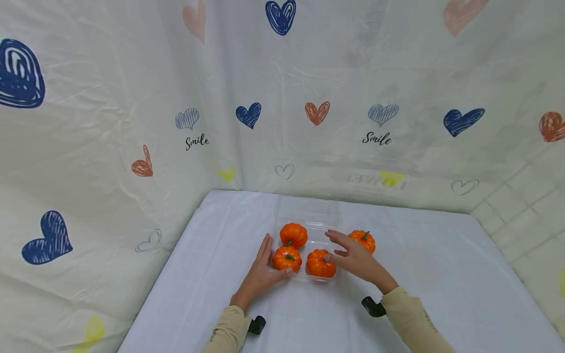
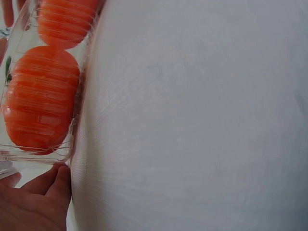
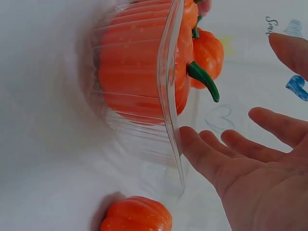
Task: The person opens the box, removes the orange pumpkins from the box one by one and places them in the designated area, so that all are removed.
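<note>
A clear plastic box point(image 1: 317, 236) with its lid point(image 1: 305, 210) folded back holds three small orange pumpkins with green stems: a rear left one point(image 1: 293, 234), a front left one point(image 1: 282, 262) and a front right one point(image 1: 319, 267). My left hand point(image 1: 261, 275) rests against the box's left side, fingers straight, thumb at the front edge. Over the box's right side hovers my right hand point(image 1: 355, 257), fingers spread and nothing held. In the right wrist view, a fingertip appears at or near the box rim point(image 3: 168, 91); contact is unclear.
Outside the box, to its right, lies another orange pumpkin point(image 1: 364, 240), partly behind the right hand. A white cloth covers the table point(image 1: 441, 274). Behind it hangs a pale curtain point(image 1: 282, 73) printed with hearts.
</note>
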Demonstrator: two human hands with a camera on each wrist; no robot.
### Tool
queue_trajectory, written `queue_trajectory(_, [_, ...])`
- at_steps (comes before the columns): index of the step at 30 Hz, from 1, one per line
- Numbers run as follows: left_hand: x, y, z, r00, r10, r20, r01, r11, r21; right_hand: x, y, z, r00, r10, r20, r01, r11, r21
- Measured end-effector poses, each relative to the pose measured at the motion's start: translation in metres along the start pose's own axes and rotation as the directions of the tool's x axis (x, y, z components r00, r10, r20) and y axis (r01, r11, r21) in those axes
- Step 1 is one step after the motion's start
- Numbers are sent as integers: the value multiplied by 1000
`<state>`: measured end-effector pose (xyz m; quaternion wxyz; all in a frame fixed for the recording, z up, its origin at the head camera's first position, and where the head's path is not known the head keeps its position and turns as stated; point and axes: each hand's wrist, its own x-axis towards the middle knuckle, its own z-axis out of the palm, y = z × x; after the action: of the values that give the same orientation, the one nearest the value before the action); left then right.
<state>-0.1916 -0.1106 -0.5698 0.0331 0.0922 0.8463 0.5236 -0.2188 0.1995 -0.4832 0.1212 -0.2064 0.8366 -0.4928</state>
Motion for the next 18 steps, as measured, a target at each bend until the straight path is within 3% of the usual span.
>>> queue_trajectory(6, [-1,2,0,1000,7,-1,-7,1000,-2,4,-2,4,998,24,50,-23,1000,-10])
queue_trajectory(18, [-3,4,-2,1000,16,0,-16,1000,-4,7,-2,14,998,33,62,-28,996,-80])
